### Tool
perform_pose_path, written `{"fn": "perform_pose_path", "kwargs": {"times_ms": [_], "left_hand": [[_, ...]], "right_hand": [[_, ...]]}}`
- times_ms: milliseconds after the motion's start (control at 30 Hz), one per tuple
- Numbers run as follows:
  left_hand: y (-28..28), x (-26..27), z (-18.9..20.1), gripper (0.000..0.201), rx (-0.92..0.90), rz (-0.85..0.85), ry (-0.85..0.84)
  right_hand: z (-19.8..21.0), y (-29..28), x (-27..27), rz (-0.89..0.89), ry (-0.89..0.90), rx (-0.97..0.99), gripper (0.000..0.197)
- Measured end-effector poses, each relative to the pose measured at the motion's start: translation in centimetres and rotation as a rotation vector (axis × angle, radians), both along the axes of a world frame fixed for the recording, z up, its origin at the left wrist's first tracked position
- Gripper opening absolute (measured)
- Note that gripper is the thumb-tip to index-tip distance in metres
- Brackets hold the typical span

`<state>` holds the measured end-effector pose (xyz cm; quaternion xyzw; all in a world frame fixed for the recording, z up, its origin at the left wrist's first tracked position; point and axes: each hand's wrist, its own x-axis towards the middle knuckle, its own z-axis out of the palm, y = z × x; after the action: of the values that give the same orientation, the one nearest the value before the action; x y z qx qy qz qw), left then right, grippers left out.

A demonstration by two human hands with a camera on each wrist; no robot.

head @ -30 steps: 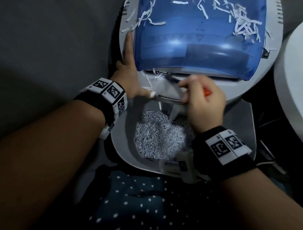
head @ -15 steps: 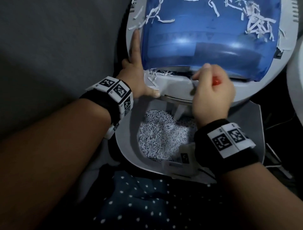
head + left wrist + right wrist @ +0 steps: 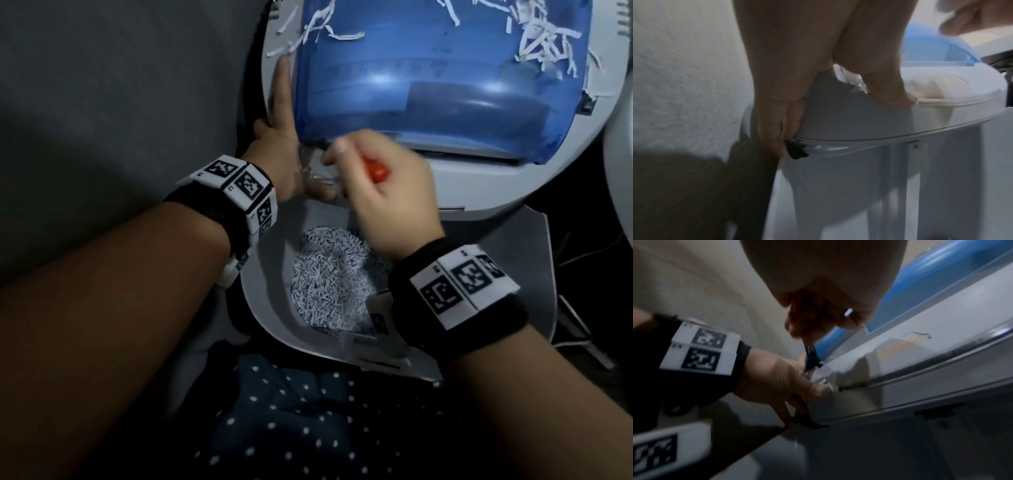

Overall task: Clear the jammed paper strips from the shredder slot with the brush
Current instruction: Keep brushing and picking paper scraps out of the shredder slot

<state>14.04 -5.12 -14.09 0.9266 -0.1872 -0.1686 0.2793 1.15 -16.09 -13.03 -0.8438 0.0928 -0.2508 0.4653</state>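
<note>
The grey shredder head [image 3: 479, 178] with a blue see-through cover [image 3: 445, 85] sits tilted over its bin. My left hand [image 3: 284, 154] grips its left edge, index finger straight along the cover and thumb on the front. In the left wrist view the other fingers [image 3: 777, 139] curl under the rim. My right hand [image 3: 387, 192] grips the orange-handled brush [image 3: 376, 171]. Its dark bristles [image 3: 812, 356] touch the left end of the slot [image 3: 920, 369], next to my left thumb. Crumpled paper strips [image 3: 818, 379] stick out there.
The open bin [image 3: 270, 308] below holds a heap of shreds [image 3: 335, 281]. Loose strips [image 3: 541, 37] lie on the blue cover. A white round object [image 3: 620, 154] stands at the right, with cables [image 3: 582, 257] beneath it. Dotted dark fabric [image 3: 308, 428] is nearest me.
My right hand has swept the brush leftward along the slot, from the middle to its left end beside my left thumb. The left hand has kept its hold.
</note>
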Motion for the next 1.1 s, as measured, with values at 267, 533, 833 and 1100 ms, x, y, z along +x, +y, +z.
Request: {"fn": "perform_pose_path", "kwargs": {"times_ms": [267, 533, 833, 1100], "left_hand": [[0.1, -0.4, 0.3, 0.16, 0.001, 0.017, 0.025], [-0.2, -0.3, 0.1, 0.157, 0.02, 0.01, -0.005], [-0.1, -0.2, 0.2, 0.144, -0.034, 0.035, 0.026], [-0.1, -0.8, 0.9, 0.166, 0.018, 0.036, 0.053]], "right_hand": [[0.5, -1.1, -1.0, -0.156, -0.101, -0.055, 0.046], [0.2, -1.0, -0.7, -0.124, 0.238, -0.126, 0.048], [-0.2, 0.4, 0.1, 0.071, 0.086, 0.124, 0.03], [1.2, -0.8, -0.6, -0.144, -0.041, -0.069, 0.043]]}}
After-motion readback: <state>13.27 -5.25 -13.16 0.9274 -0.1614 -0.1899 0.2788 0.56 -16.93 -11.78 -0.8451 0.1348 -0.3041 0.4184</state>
